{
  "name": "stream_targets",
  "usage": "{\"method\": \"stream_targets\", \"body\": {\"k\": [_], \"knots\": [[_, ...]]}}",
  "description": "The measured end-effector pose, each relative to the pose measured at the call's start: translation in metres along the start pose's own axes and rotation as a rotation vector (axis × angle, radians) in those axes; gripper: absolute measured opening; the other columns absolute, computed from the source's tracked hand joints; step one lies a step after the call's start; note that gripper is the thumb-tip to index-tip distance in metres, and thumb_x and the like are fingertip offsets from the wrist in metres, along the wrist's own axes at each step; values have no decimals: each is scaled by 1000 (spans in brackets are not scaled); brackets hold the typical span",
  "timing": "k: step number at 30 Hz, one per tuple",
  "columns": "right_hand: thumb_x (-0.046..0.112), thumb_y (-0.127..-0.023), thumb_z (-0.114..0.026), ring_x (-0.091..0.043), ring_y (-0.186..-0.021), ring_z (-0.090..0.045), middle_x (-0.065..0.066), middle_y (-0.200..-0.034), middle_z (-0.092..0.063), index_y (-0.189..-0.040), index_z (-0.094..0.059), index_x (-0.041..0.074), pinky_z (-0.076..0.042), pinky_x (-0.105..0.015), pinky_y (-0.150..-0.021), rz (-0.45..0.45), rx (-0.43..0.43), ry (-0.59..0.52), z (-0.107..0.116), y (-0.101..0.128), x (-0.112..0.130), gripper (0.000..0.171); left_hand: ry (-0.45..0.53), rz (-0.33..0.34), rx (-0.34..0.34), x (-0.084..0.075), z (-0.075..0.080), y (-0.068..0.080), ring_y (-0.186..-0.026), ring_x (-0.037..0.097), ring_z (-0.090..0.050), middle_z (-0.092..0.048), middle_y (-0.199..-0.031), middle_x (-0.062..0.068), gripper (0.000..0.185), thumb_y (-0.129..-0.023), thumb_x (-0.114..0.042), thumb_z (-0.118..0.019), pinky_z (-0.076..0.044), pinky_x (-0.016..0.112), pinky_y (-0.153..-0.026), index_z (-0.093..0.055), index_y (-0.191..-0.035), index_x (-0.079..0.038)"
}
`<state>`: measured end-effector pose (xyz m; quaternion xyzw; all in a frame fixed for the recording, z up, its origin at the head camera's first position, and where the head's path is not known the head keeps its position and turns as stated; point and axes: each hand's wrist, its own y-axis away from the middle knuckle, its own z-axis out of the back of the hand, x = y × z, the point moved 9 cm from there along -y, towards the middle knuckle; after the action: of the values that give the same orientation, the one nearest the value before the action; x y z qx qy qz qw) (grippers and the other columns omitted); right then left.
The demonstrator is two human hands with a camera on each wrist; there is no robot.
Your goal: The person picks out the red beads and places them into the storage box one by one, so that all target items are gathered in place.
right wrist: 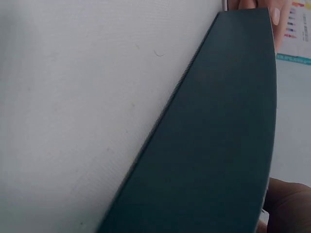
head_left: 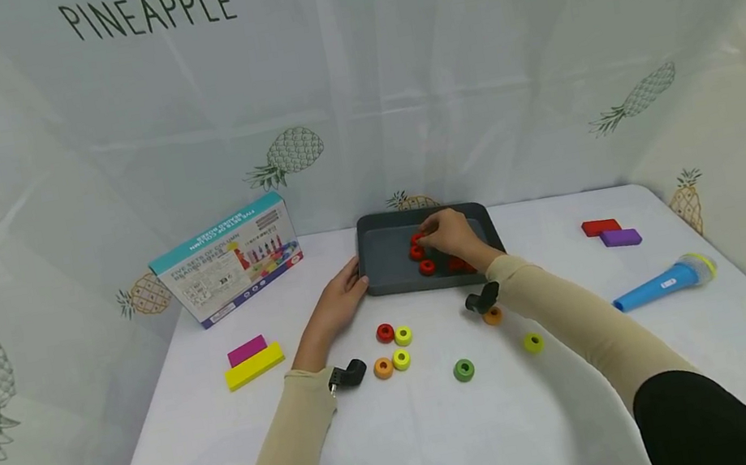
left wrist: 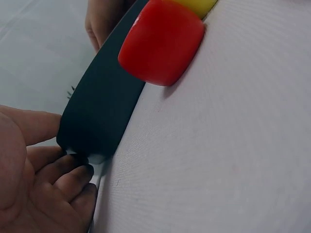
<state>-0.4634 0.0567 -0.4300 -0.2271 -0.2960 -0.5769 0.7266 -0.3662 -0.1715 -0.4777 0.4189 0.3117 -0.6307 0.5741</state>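
A dark grey tray [head_left: 386,263] lies at the back middle of the table. My left hand [head_left: 339,297] grips its left front corner; in the left wrist view, thumb and fingers lie at the edge of the tray [left wrist: 104,97]. Over the tray, my right hand [head_left: 451,236] pinches a red bead [head_left: 416,238] at its fingertips. Several more red beads [head_left: 427,267] lie inside, some partly hidden behind the right hand. In front of the tray sit a red bead [head_left: 385,333], two yellow beads [head_left: 403,335] and an orange bead [head_left: 383,368].
A green bead [head_left: 464,370], another orange bead [head_left: 492,316] and a yellow-green bead [head_left: 533,343] lie near the right forearm. At left stand a box [head_left: 237,259] and yellow [head_left: 255,366] and magenta blocks [head_left: 247,350]. Red [head_left: 600,226] and purple blocks [head_left: 621,238] and a blue toy microphone [head_left: 663,283] lie right.
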Motion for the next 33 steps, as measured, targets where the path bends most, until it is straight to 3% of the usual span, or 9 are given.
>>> {"method": "stream_targets", "body": {"k": [9, 17, 29, 33], "knots": [[18, -92, -75, -30, -106, -71, -16, -118, -74, -123, -71, 2, -60, -44, -91, 44, -24, -30, 7, 14, 4, 36, 6, 19, 7, 1, -4, 1, -151, 22, -37, -33, -166, 2, 59, -107, -37, -49, -28, 45, -126, -28, -161, -29], [19, -91, -76, -27, -102, -72, -12, -113, -76, -120, -73, 7, -61, -40, -83, 155, -41, -72, 10, 51, 34, 32, 14, 16, 0, 2, -3, 0, -151, 23, -37, -33, -166, 2, 60, -107, -37, -49, -29, 44, -126, -27, -161, -28], [13, -84, -82, -22, -94, -72, -11, -106, -77, -111, -76, 2, -62, -35, -86, 316, 69, -136, -36, 100, 72, 30, 20, 5, -5, -1, 0, 1, -149, 24, -40, -36, -164, 5, 59, -107, -34, -50, -30, 45, -125, -29, -161, -24], [18, -84, -83, -19, -95, -70, -10, -107, -77, -110, -77, 3, -61, -31, -87, 312, 149, -142, -58, 112, 73, 31, 13, -4, -7, -3, 0, 3, -149, 26, -40, -36, -164, 7, 59, -107, -32, -49, -29, 46, -125, -29, -161, -23]]}}
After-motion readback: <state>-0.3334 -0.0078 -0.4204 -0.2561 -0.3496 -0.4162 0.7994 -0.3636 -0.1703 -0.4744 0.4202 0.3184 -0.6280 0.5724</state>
